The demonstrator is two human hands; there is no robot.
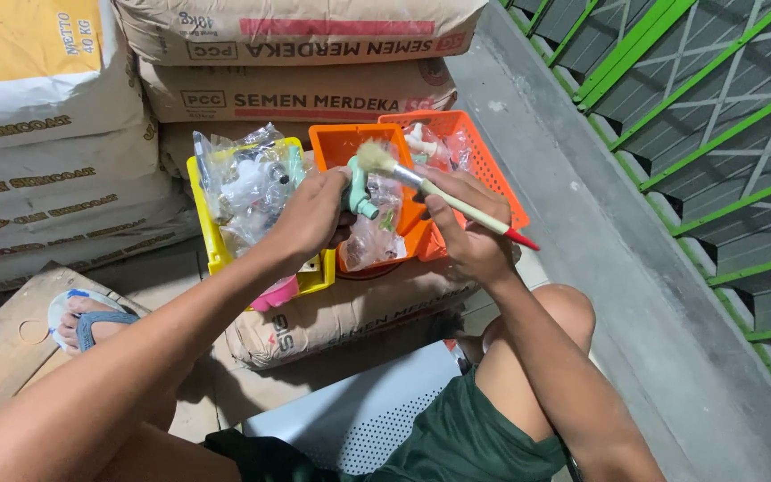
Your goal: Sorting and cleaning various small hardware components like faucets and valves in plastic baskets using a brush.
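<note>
My left hand (314, 214) grips a small pale green plastic tap (356, 189), held over the baskets. My right hand (466, 223) holds a paintbrush (443, 194) with a cream handle and a red tip; its pale bristles touch the top of the tap. Below the hands stand a yellow basket (211, 234) and two orange baskets (484, 159), filled with clear plastic bags of small fittings (247, 183).
The baskets rest on a brown cement sack (332, 317). More stacked sacks (296, 89) rise behind and to the left. A grey concrete ledge (600, 223) and green metal railing (716, 116) run along the right. My sandalled foot (87, 323) rests on a wooden board at the left.
</note>
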